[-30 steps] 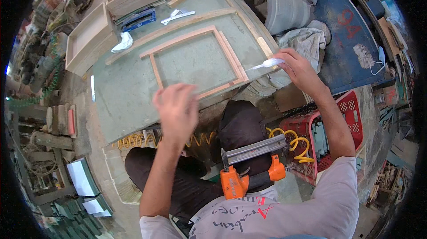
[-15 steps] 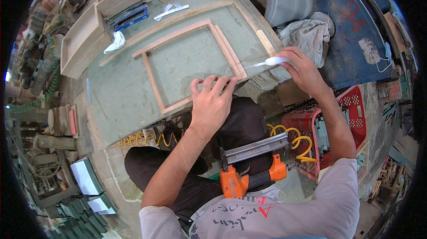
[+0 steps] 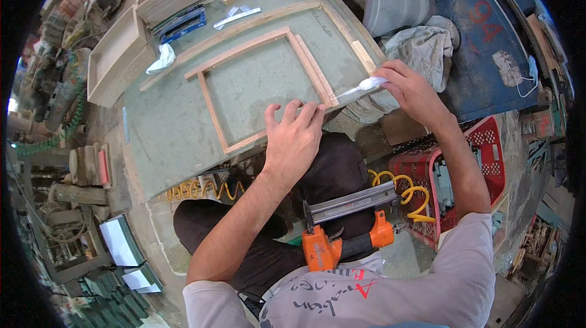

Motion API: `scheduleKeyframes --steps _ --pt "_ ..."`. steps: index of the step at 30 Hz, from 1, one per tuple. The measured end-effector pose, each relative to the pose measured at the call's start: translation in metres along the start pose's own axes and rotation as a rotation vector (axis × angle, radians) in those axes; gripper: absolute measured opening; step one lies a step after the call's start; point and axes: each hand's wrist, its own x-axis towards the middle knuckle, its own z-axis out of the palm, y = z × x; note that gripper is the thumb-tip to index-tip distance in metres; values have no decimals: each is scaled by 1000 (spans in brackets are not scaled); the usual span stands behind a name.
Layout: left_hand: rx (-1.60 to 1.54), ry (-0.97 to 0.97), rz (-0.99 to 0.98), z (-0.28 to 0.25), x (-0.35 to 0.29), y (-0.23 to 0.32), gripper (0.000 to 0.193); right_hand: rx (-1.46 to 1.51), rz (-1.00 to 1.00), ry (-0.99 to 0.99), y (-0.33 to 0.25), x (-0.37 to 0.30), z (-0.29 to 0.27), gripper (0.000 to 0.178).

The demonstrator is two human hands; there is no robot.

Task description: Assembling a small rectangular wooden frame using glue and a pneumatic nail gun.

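A rectangular wooden frame (image 3: pixel 210 103) of thin strips lies on the grey-green tabletop. My left hand (image 3: pixel 294 140) is over its near rail, fingers bent across the wood and holding it; the thumb is hidden. In my right hand (image 3: pixel 415 93) is a white glue bottle (image 3: pixel 370 83), held tilted with its thin nozzle pointing left. The nozzle tip is at the frame's near right corner, where a little white shows on the wood. An orange nail gun (image 3: pixel 321 248) rests across my lap.
Loose wooden strips (image 3: pixel 244 25) lie beyond the frame. Wooden boxes (image 3: pixel 119 56), a white cloth (image 3: pixel 162 59) and a blue tool (image 3: pixel 183 24) are at the far left. A red crate (image 3: pixel 488 145) stands right, beside a yellow coiled hose (image 3: pixel 421 200).
The glue bottle has shifted slightly left, its nozzle tip now over the frame's corner. My left hand stays on the near rail.
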Motion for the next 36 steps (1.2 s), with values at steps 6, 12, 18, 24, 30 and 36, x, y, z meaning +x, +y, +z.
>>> scheduleKeyframes --steps 6,12,18,24,30,36 --pt "-35 22 -11 3 2 -3 29 24 47 51 2 3 5 20" --pt "-145 0 -140 7 9 -1 18 245 267 194 9 5 22 25" --pt "-364 68 -259 -46 16 -3 25 511 364 166 -1 16 32 22" --pt "-772 238 -350 -110 18 -27 31 591 337 237 6 22 52 22" --pt "-895 303 -379 -136 9 -55 30 644 403 224 4 21 52 21" --pt "-1056 449 -415 -145 5 -73 31 631 375 219 7 23 53 20"
